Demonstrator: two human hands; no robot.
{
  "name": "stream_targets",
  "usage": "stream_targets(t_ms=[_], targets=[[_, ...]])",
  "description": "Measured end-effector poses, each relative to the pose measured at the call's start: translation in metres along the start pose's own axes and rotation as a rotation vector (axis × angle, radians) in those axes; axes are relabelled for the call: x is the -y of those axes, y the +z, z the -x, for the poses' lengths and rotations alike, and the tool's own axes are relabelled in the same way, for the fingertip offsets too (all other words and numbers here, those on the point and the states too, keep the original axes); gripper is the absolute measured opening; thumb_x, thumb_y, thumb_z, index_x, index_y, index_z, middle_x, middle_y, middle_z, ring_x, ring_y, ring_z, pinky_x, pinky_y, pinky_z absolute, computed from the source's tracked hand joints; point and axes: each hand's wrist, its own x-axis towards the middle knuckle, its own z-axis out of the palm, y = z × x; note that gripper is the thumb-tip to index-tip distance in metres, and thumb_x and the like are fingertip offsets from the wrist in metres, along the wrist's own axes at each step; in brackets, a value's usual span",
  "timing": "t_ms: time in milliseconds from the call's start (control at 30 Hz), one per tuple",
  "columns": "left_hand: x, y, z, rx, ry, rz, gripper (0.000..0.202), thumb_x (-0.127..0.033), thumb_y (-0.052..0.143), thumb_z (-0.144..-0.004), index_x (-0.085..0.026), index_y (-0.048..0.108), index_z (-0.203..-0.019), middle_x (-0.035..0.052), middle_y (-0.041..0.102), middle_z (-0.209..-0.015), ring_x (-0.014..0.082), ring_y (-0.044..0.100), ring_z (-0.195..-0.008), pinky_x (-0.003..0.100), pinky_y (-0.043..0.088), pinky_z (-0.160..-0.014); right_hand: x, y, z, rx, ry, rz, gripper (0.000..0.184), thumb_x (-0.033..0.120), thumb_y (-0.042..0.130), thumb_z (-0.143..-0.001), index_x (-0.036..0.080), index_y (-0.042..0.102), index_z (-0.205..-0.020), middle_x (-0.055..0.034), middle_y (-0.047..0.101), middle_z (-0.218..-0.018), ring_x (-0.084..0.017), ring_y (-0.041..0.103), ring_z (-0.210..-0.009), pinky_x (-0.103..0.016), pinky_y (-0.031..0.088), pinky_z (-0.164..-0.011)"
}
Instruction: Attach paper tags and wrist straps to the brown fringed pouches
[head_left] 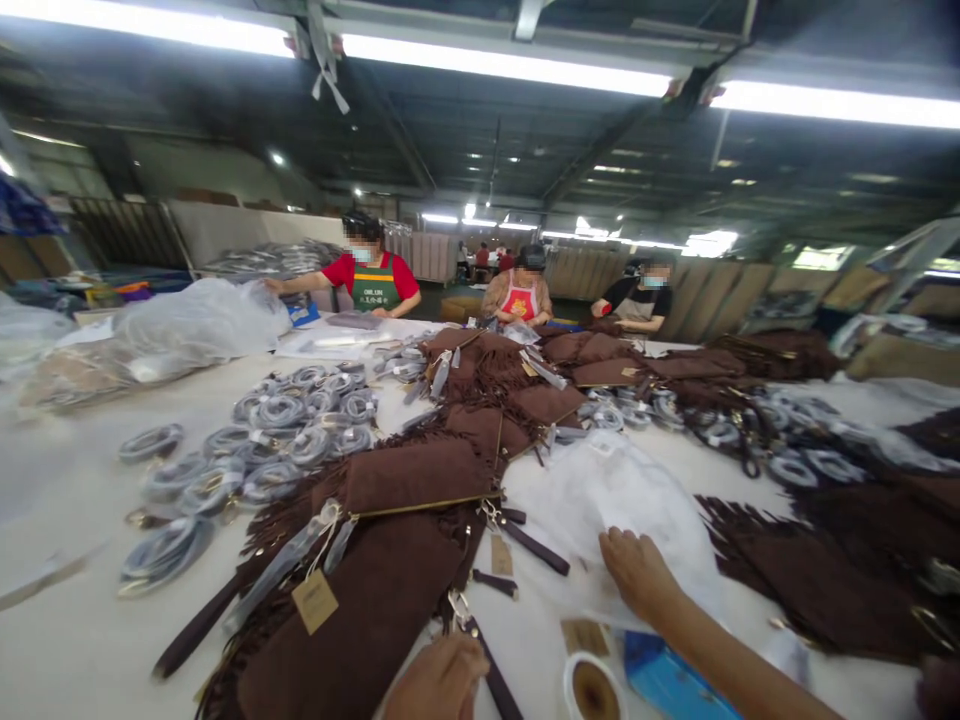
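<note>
My left hand [441, 678] is at the bottom edge with its fingers closed, by a brown fringed bag [352, 620]. Whatever it grips is hidden. Right of it hangs a dark wrist strap [491, 670] with a metal clasp. My right hand [637, 572] reaches in from the right, fingers curled down on a white translucent plastic bag [600, 490]. More brown bags [416, 470] with fringes and gold zips pile up ahead. A tan tag [315, 600] lies on the nearest one.
Coiled, wrapped straps [281, 410] lie at the left. Brown fringed bags [817, 570] spread at the right. A round white tub [592, 688] and a blue packet [667, 672] sit by my right forearm. Co-workers [375, 280] are across the white table [67, 480].
</note>
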Motion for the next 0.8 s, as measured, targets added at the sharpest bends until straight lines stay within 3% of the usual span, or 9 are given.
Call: stream_targets(t_ms=[167,300,433,500,667,733,800], targets=[[-0.024,0.021,-0.054,0.177,-0.049,0.136,0.026,-0.003,0.043,-0.078,-0.019,0.06,-0.091,0.006,0.067,-0.089,0.0215,0.064,-0.082,0.033,0.056,-0.073,-0.022,-0.013,-0.006,-0.009,0.041,-0.043,0.025,-0.001,0.043,-0.081,0.013,0.062,-0.09,-0.0126,0.066,-0.085,-0.024,0.064,-0.077,-0.032,0.036,-0.064],[-0.037,0.035,-0.104,0.226,-0.068,0.155,0.032,-0.005,0.041,-0.084,-0.019,0.06,-0.106,0.0102,0.064,-0.107,0.0237,0.06,-0.1,0.039,0.052,-0.087,-0.04,-0.029,-0.011,-0.044,0.1,-0.069,0.021,0.004,0.042,-0.085,0.015,0.058,-0.087,-0.0088,0.064,-0.083,-0.021,0.063,-0.074,-0.029,0.031,-0.061],[-0.037,0.067,-0.164,0.15,-0.016,0.018,0.037,-0.004,0.047,-0.083,-0.022,0.061,-0.112,0.0124,0.035,-0.147,0.0318,0.034,-0.133,0.053,0.037,-0.105,-0.052,-0.045,-0.012,-0.074,0.117,-0.061,0.016,0.01,0.041,-0.089,0.018,0.055,-0.088,-0.005,0.063,-0.083,-0.019,0.061,-0.074,-0.029,0.03,-0.061],[-0.031,0.085,-0.193,0.165,0.037,-0.013,0.034,-0.006,0.05,-0.082,-0.022,0.062,-0.11,0.0106,0.026,-0.152,0.0342,0.025,-0.137,0.055,0.032,-0.107,-0.058,-0.055,-0.011,-0.089,0.117,-0.053,0.015,0.014,0.041,-0.092,0.018,0.055,-0.089,-0.0047,0.062,-0.084,-0.018,0.059,-0.075,-0.029,0.03,-0.062],[-0.011,0.11,-0.239,0.211,0.038,0.016,0.025,-0.007,0.047,-0.084,-0.015,0.066,-0.096,0.0116,0.055,-0.129,0.0292,0.042,-0.125,0.047,0.04,-0.102,-0.055,-0.082,-0.001,-0.202,0.114,-0.078,0.016,0.015,0.042,-0.092,0.018,0.058,-0.091,-0.0085,0.063,-0.092,-0.022,0.058,-0.086,-0.032,0.037,-0.075],[-0.005,0.109,-0.248,0.203,0.042,0.051,0.025,-0.005,0.046,-0.083,-0.014,0.066,-0.095,0.0103,0.058,-0.125,0.0247,0.048,-0.117,0.04,0.044,-0.099,-0.039,-0.084,0.002,-0.218,0.01,-0.133,0.021,0.012,0.041,-0.091,0.017,0.059,-0.1,-0.0117,0.062,-0.105,-0.023,0.056,-0.096,-0.033,0.039,-0.083],[-0.003,0.105,-0.252,0.199,0.057,0.08,0.026,-0.004,0.047,-0.081,-0.014,0.065,-0.096,0.0092,0.056,-0.128,0.0225,0.05,-0.114,0.037,0.045,-0.098,-0.021,-0.075,0.001,-0.096,-0.149,-0.236,0.024,0.012,0.04,-0.091,0.018,0.06,-0.103,-0.0099,0.064,-0.105,-0.02,0.059,-0.093,-0.03,0.042,-0.082]])
